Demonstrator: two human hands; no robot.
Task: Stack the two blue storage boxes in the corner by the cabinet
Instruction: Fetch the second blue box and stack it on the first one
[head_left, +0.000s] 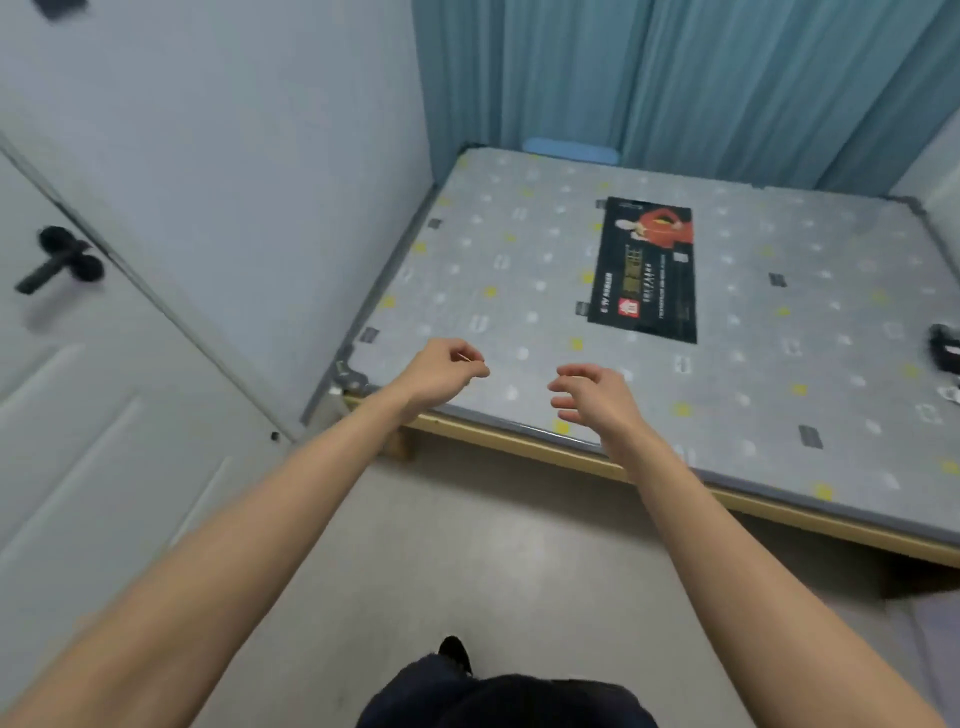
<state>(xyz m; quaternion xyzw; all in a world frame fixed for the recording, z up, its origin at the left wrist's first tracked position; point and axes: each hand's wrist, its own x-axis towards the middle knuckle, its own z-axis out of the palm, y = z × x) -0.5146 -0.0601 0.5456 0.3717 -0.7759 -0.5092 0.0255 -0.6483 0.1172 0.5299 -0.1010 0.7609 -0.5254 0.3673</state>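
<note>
Bed (753, 395): a bare mattress in grey printed fabric with white and yellow marks, on a pale wooden frame; it fills the right half of the view and runs back to the curtains.
Curtains (675, 78): blue-green, hanging in folds along the far end of the bed.
Wall (234, 130): plain pale surface left of the bed, meeting the curtains at the far corner.
Door (78, 415): white, panelled, at the left edge, with a black lever handle (57, 260).
Floor (493, 561): light and smooth, between the person and the bed frame.
Label (647, 270): a black printed sheet with red and white graphics, lying flat in the middle of the mattress.
Blue object (571, 149): a light blue edge with rounded ends, showing just beyond the far end of the mattress at the foot of the curtains; whether it is one of the storage boxes cannot be told.
Storage boxes: no box is clearly in view, and neither hand is on one.
Left hand (441, 371): bare forearm stretched over the near left corner of the bed; fingers curled in, thumb and forefinger tips close together, holding nothing visible.
Right hand (592, 397): over the near edge of the mattress, just beside the left hand; fingers loosely spread and bent, empty.
Dark item (946, 348): at the right edge of the bed, cut off by the frame, too little visible to name.
</note>
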